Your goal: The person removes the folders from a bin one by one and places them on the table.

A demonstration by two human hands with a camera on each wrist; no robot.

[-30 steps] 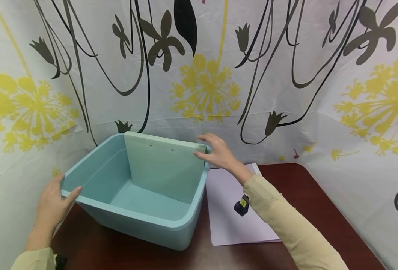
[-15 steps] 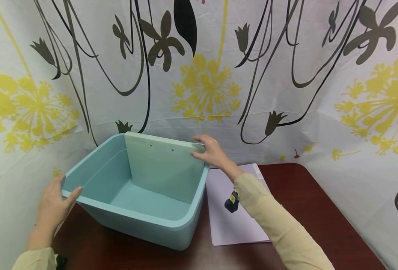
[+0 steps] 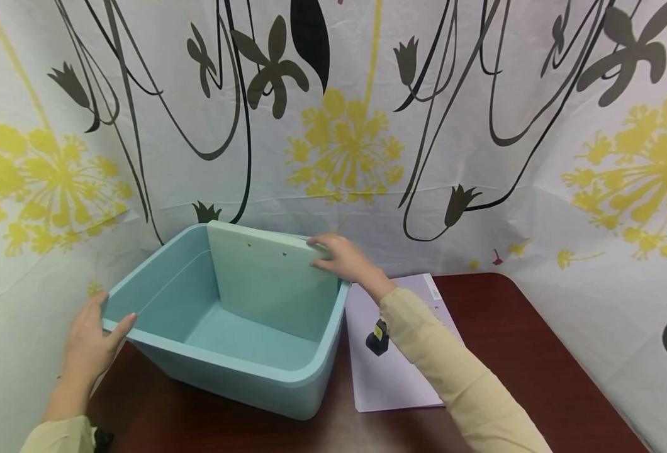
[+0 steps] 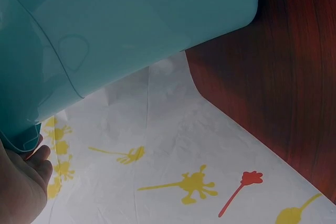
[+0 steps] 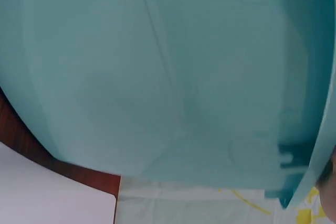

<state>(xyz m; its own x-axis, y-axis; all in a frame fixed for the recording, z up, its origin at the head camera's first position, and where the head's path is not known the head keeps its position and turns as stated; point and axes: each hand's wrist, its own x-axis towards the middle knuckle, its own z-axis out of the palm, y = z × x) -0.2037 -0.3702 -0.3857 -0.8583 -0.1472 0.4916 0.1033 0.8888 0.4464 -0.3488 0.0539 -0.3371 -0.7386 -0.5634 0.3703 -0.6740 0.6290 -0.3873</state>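
A pale green folder (image 3: 271, 277) with two small rivets stands on edge inside the light blue plastic bin (image 3: 214, 374), along its back wall. My right hand (image 3: 347, 259) pinches the folder's upper right corner, thumb in front and fingers over the top edge. At the bin's left front corner, my left hand (image 3: 89, 340) grips the rim, with the thumb on the inside. The left wrist view shows the bin's outer wall (image 4: 136, 19) and part of that hand (image 4: 23, 187). In the right wrist view the bin wall (image 5: 157, 77) fills most of the picture.
Lilac folders (image 3: 390, 377) lie stacked on the dark red-brown table (image 3: 498, 314), right of the bin, partly under my right forearm. A white cloth with yellow and grey flower print (image 3: 345, 145) hangs behind and at both sides.
My right hand has moved left from the bin's back right corner onto the folder's top corner. The folder has shifted slightly left. My left hand and the bin have stayed put.
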